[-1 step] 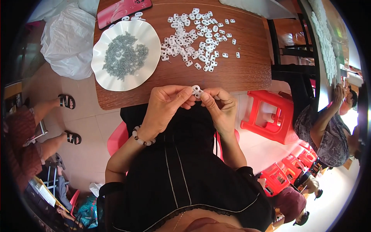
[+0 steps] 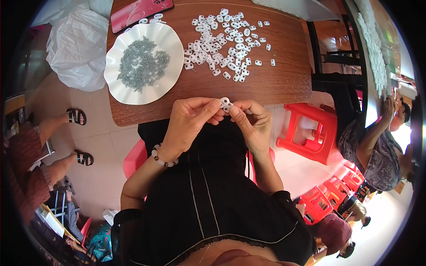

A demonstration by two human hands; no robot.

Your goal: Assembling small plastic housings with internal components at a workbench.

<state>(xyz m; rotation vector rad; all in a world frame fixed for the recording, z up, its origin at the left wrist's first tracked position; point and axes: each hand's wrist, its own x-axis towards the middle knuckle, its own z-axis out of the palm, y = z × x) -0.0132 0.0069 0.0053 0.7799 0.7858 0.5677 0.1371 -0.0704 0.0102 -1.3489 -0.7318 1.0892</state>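
Just over the table's near edge, my left hand and my right hand meet at a small white two-hole plastic cord lock. My left thumb and fingers pinch its left side, while the right thumb presses at its right side. The fingers partly cover the piece. Beyond my hands, several similar white two-hole pieces lie loosely heaped on the brown wooden table. Left of them stands a white wavy-rimmed dish with a pile of small grey springs.
A pink phone lies at the table's far left. A white plastic bag is left of the table. Red stools stand at right. Other people sit nearby: sandalled feet at left, a person in a patterned top at right.
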